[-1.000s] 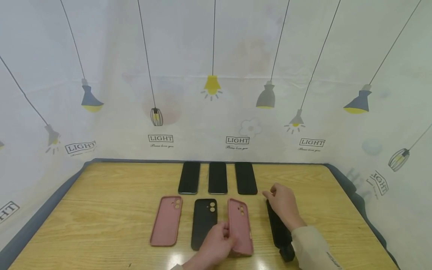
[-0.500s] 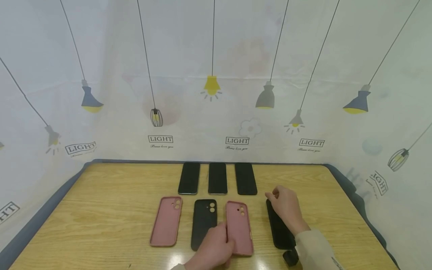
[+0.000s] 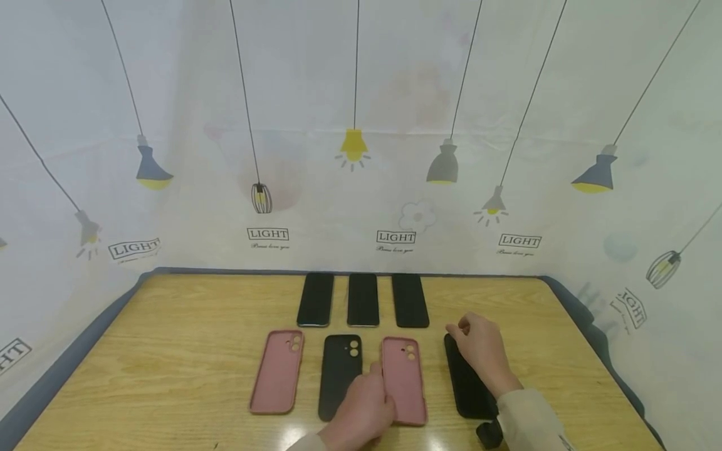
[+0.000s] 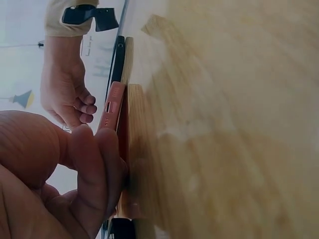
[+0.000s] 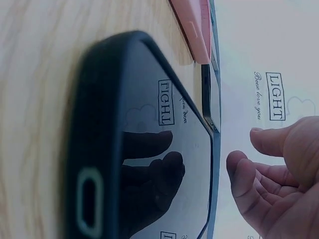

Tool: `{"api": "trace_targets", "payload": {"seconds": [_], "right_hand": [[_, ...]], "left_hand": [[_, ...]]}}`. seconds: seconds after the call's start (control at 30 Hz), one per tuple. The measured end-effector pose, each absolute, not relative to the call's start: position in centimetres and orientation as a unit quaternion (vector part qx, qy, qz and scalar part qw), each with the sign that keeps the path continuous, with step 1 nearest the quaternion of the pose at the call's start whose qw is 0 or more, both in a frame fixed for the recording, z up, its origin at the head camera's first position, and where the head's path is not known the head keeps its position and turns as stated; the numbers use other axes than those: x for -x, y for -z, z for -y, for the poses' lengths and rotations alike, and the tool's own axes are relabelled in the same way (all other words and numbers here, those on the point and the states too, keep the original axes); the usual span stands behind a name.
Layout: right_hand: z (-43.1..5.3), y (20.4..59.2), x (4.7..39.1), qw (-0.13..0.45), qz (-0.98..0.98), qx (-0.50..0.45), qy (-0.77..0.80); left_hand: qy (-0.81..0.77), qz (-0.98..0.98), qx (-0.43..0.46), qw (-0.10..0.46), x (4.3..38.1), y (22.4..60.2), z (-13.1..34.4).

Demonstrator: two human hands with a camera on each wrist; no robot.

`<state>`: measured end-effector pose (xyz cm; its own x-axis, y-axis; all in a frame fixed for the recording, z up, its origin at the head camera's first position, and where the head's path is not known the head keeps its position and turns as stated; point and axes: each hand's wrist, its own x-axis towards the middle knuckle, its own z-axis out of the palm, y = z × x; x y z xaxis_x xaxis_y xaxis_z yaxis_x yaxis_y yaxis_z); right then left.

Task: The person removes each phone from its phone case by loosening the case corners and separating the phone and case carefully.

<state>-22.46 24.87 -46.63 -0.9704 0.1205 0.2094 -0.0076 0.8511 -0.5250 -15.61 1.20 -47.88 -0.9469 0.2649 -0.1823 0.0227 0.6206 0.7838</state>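
A pink phone case (image 3: pixel 403 379), its inner side up, lies front and centre. My left hand (image 3: pixel 363 404) pinches its lower left edge with curled fingers. In the left wrist view the case's bottom end (image 4: pixel 112 107), with its port cutout, sits just beyond the fingertips, that edge slightly off the table. To the right lies a phone in a black case (image 3: pixel 468 382), screen up. My right hand (image 3: pixel 482 347) hovers over its upper end, fingers loosely bent and holding nothing; the right wrist view shows that hand (image 5: pixel 279 184) mirrored in the glossy screen.
A black case (image 3: pixel 338 376) and another pink case (image 3: pixel 276 373) lie to the left. Behind them stand in a row three dark phones, the left phone (image 3: pixel 316 299), middle phone (image 3: pixel 363 299) and right phone (image 3: pixel 410 300). A lamp-print curtain (image 3: pixel 316 138) borders the wooden table (image 3: pixel 169 351).
The pink case in my left hand has gone from tilted to nearly flat and shifted slightly right. My right hand has moved a little right and stays above the black-cased phone.
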Motion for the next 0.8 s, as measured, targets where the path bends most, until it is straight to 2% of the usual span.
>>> {"api": "trace_targets", "payload": {"seconds": [0.3,0.53,0.67,0.8], "right_hand": [[-25.5,46.7,22.2,0.118,0.953,0.028,-0.277],[-25.9,46.7,22.0,0.122,0.953,0.021,-0.275],[-26.1,46.6,21.9,0.118,0.954,0.024,-0.273],[-26.6,46.7,21.7,0.112,0.957,0.024,-0.268]], "left_hand": [[-0.415,-0.895,-0.117,0.114,16.1,48.0,-1.4],[-0.405,-0.902,-0.112,0.096,16.3,48.3,-1.7],[-0.401,-0.904,-0.106,0.101,16.4,48.2,-1.7],[-0.418,-0.895,-0.091,0.129,16.3,47.8,-1.5]]}}
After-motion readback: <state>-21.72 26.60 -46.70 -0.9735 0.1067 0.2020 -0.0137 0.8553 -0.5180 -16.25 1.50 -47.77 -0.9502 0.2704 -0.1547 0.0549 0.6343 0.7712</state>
